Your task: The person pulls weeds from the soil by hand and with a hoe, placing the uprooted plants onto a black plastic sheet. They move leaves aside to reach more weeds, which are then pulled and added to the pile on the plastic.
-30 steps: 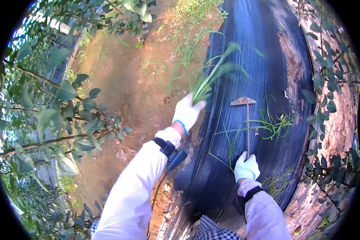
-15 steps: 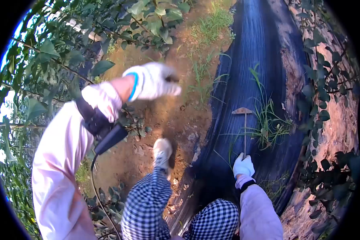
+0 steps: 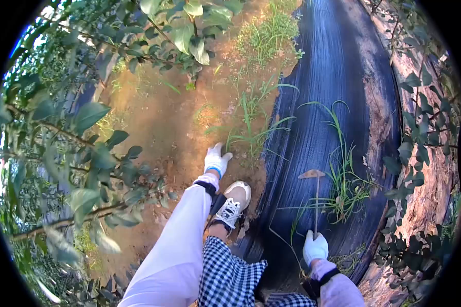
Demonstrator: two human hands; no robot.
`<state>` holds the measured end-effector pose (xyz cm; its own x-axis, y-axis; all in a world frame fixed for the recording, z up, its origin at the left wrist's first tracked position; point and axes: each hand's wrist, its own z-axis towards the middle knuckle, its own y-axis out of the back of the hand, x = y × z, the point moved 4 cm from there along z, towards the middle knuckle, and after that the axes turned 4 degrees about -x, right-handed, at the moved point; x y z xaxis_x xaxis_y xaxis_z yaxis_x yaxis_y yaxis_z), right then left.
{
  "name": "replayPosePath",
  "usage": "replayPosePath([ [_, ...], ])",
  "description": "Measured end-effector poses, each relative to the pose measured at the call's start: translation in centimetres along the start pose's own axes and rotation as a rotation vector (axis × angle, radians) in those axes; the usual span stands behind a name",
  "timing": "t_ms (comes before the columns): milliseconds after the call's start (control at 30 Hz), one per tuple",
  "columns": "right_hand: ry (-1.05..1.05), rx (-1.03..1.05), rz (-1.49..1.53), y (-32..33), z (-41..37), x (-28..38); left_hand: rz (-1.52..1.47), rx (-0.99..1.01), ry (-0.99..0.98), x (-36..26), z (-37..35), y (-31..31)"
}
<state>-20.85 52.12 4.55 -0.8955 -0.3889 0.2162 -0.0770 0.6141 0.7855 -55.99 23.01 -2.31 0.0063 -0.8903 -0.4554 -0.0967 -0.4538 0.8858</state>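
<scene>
My right hand (image 3: 315, 247), in a white glove, is closed around the thin handle of a small hand hoe (image 3: 317, 202). The hoe's flat, roughly triangular head (image 3: 310, 174) points away from me over black plastic sheeting (image 3: 322, 66). Just right of the handle, a clump of long grass (image 3: 346, 197) stands on the sheeting. My left hand (image 3: 217, 160), gloved in white with a blue cuff, reaches low over the bare soil with thumb and fingers apart and nothing in them. Grass (image 3: 251, 120) grows ahead and to the right of it.
My shoe (image 3: 231, 203) is on the soil just below the left hand. Leafy branches (image 3: 92, 117) crowd the left side, and more foliage (image 3: 420, 117) hangs at the right. Pale brown ground (image 3: 422, 189) borders the sheeting there.
My left arm has swung down from its raised, bent position to reach forward over the soil. A foot has come forward. The right hand keeps its hold on the hoe, now lower in view.
</scene>
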Motion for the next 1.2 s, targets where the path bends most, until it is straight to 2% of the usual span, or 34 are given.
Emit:
replayPosePath([
  [33,0.028,0.021,0.052,0.2,0.2,0.1,-0.045,-0.007,-0.167,-0.7,1.0,-0.8],
  [100,-0.027,0.032,0.075,1.8,-0.2,1.4,0.001,0.173,-0.245,-0.7,2.9,-3.1],
  [200,-0.095,0.030,0.297,2.2,0.8,1.9,-0.206,-0.038,-0.203,2.3,4.1,-3.8],
  [233,-0.122,0.039,0.359,2.6,1.2,2.6,-0.484,-0.021,0.156,4.1,4.1,-3.6],
  [267,-0.104,-0.059,0.330,3.8,1.1,4.4,-0.768,-0.128,0.151,7.7,4.8,-4.7],
  [300,-0.097,-0.137,0.297,3.8,2.1,4.7,-0.738,-0.182,0.181,9.7,4.9,-3.9],
  [333,-0.100,-0.128,0.367,3.2,3.5,4.5,-0.707,-0.236,0.212,11.7,5.0,-3.1],
  [367,-0.100,-0.122,0.439,2.8,4.6,4.7,-0.364,-0.231,0.277,10.5,4.7,0.1],
  [400,-0.146,-0.079,0.501,2.8,5.2,5.6,-0.147,-0.258,0.267,8.3,4.9,2.3],
  [467,-0.244,0.019,0.616,2.3,6.0,7.5,-0.030,-0.146,0.089,6.4,6.7,1.7],
  [533,-0.230,-0.042,0.640,0.8,7.1,8.2,0.155,-0.054,-0.111,6.2,9.0,0.8],
  [633,-0.218,-0.087,0.628,-1.0,8.8,8.3,-0.316,-0.025,0.165,8.8,10.7,0.4],
  [667,-0.221,-0.097,0.624,-1.6,9.3,8.3,-0.410,-0.154,0.231,11.6,11.5,-0.9],
  [700,-0.226,-0.104,0.619,-1.8,9.6,8.5,-0.705,-0.137,0.307,9.4,11.3,0.4],
  [767,-0.260,-0.144,0.544,-0.8,8.9,11.0,-0.192,-0.110,-0.068,4.0,12.3,3.0],
  [800,-0.257,-0.164,0.479,-1.2,9.3,10.9,-0.101,-0.062,-0.131,3.0,13.1,1.9],
  [833,-0.258,-0.185,0.410,-1.4,9.4,10.6,0.035,-0.140,-0.366,2.5,13.9,0.2],
  [900,-0.284,-0.177,0.348,-1.3,9.4,10.9,-0.105,0.330,-0.075,-0.9,15.1,-0.1],
  [1000,-0.249,-0.245,0.322,0.6,8.0,13.3,0.061,0.099,-0.322,1.2,17.3,-1.5],
  [1033,-0.276,-0.236,0.324,0.6,8.5,13.5,-0.216,-0.143,-0.152,2.7,18.0,-0.6],
  [1100,-0.342,-0.203,0.321,-0.1,8.5,12.7,-0.292,-0.324,0.147,6.3,20.0,2.3],
  [1167,-0.290,-0.289,0.286,-0.2,8.7,12.8,-0.272,-0.515,0.309,16.2,23.5,1.1],
  [1200,-0.278,-0.299,0.295,-0.5,8.7,12.4,-0.617,-0.564,0.400,24.1,25.6,-1.4],
])
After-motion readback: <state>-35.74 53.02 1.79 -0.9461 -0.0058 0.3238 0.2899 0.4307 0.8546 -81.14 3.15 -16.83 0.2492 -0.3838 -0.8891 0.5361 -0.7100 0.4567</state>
